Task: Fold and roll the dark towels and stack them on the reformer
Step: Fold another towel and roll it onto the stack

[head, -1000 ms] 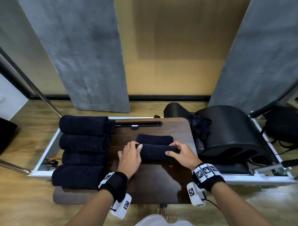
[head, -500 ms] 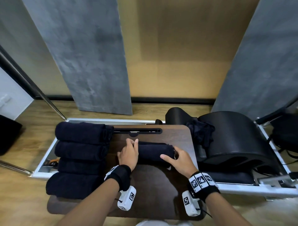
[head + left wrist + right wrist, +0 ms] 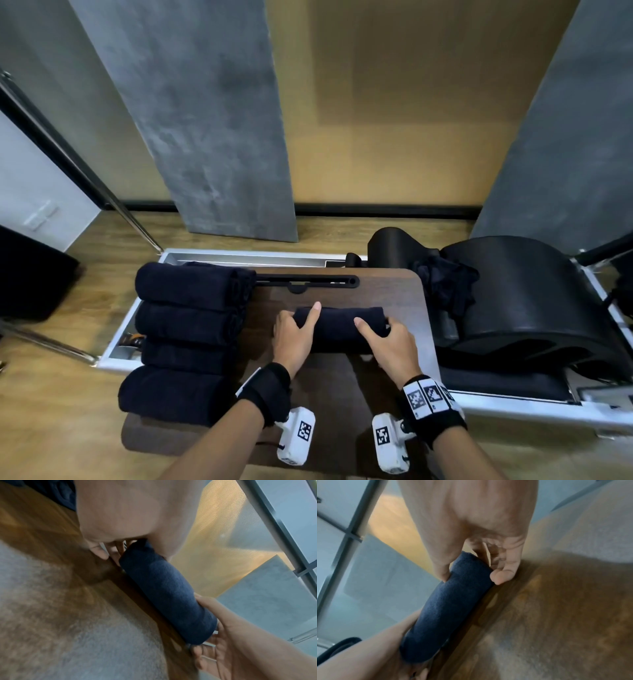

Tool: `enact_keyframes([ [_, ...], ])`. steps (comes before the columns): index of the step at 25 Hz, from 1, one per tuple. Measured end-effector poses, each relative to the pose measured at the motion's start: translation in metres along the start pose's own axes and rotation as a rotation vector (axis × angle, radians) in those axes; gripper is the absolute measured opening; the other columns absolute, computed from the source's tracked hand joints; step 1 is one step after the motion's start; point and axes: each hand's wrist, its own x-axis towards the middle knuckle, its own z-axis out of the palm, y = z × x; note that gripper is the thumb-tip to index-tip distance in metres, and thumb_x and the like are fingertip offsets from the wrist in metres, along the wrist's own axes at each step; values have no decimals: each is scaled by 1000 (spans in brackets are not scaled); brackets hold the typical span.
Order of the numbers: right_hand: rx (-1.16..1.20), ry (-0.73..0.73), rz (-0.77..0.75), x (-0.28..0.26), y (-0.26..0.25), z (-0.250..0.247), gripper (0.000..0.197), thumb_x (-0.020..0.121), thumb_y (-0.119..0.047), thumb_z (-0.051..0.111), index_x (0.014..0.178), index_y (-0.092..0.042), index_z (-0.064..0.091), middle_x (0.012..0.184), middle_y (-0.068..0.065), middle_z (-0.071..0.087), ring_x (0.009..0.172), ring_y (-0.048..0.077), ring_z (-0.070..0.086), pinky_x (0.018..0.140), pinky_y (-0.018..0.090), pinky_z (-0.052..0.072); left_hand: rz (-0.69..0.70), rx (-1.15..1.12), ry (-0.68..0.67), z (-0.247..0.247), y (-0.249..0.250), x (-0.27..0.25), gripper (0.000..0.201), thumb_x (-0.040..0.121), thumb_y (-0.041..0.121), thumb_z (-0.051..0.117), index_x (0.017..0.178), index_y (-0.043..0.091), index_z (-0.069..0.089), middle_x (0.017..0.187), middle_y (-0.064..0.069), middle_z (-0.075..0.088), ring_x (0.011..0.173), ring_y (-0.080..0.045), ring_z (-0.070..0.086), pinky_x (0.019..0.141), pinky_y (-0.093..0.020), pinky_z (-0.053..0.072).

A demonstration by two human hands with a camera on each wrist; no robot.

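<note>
— Four rolled towels (image 3: 186, 337) already lie in a row, well to the left of the left hand's fingers. Which step is in hand now?

— I judge it is the end of the rolling. The fifth towel (image 3: 342, 327) is a full roll on the wooden bench (image 3: 329, 404), and no flat tail shows beyond the fingertips.

— How do the hands stand?

— Both reach forward, palms down. The left hand (image 3: 294, 337) grips the left end of the roll: its index finger lies straight over the top, and the other fingers curl round the end. The right hand (image 3: 390, 341) grips the right end. In the right wrist view the thumb presses on the upper side of the roll and the fingers (image 3: 503, 573) curl on its other side, against the bench.

— So the roll lies between the two hands?

— Yes, held at both ends, and touching the bench under the fingers.

— And the next move?

— Probably to lift the roll and carry it left to the row. It calls for a firm hold on both ends, otherwise the outer layer can open. Unfolded dark cloth (image 3: 445, 287) waits to the right of the right fingers, against the black barrel (image 3: 534, 301).
</note>
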Motion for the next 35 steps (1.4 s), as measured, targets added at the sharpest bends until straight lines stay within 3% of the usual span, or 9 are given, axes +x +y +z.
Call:
enact_keyframes([
  [3, 138, -6, 85, -7, 1, 1, 42, 73, -65, 80, 87, -30, 62, 91, -12, 71, 85, 12, 71, 74, 41, 65, -32, -119, 8, 1, -1, -5, 67, 84, 75, 69, 112, 16, 53, 116, -4, 65, 108, -22, 65, 100, -46, 54],
  [7, 421, -14, 139, -29, -1, 1, 44, 74, -49, 89, 99, -19, 69, 100, 1, 75, 85, 14, 75, 70, 34, 66, -115, -371, -80, -11, 0, -12, 59, 81, 63, 81, 110, 20, 51, 116, -6, 67, 106, -22, 69, 98, -47, 59],
  [12, 706, 6, 170, -67, -15, 2, 48, 79, -27, 90, 116, -12, 63, 104, 6, 78, 88, 14, 78, 73, 35, 64, -10, -451, -172, -38, -2, -36, 51, 87, 58, 78, 118, 31, 49, 121, -1, 63, 105, -17, 67, 71, -35, 62],
  [17, 841, 90, 106, -110, -36, 22, 46, 81, -15, 85, 121, -17, 62, 103, 9, 79, 91, 19, 78, 74, 35, 63, 227, -382, -208, -75, -22, -56, 37, 88, 72, 64, 112, 44, 59, 117, 11, 67, 109, -11, 65, 98, -49, 58],
  [19, 850, 131, 95, -131, -46, 41, 36, 88, -13, 77, 122, -13, 63, 112, 12, 76, 91, 17, 77, 73, 33, 61, 338, -363, -188, -96, -34, -64, 35, 90, 72, 61, 107, 40, 63, 108, 16, 68, 105, -2, 64, 100, -42, 56],
  [23, 895, 114, 93, -166, -71, 80, 34, 92, -12, 71, 125, -11, 63, 113, 15, 76, 96, 21, 74, 77, 35, 58, 499, -350, -212, -147, -69, -75, 46, 88, 64, 58, 131, 48, 50, 132, 27, 53, 126, 9, 50, 110, -22, 41],
  [26, 899, 76, 73, -182, -100, 119, 39, 90, -8, 73, 128, -10, 62, 115, 15, 76, 100, 22, 74, 85, 37, 59, 519, -359, -75, -192, -96, -70, 54, 92, 54, 61, 142, 48, 42, 137, 22, 49, 128, 9, 47, 103, -14, 38],
  [31, 744, -46, 22, -199, -141, 196, 36, 100, -20, 68, 135, -15, 61, 127, 9, 73, 117, 22, 70, 106, 41, 54, 450, -495, 108, -256, -127, -38, 46, 102, 37, 67, 144, 35, 47, 140, 10, 58, 130, -7, 56, 108, -32, 47],
  [35, 354, -104, -60, -207, -147, 240, 56, 109, -39, 50, 162, -28, 33, 155, -1, 52, 141, 18, 50, 121, 46, 39, 349, -422, 101, -279, -148, -13, 44, 104, 45, 61, 142, 26, 50, 133, 4, 62, 125, -15, 60, 107, -36, 48],
])
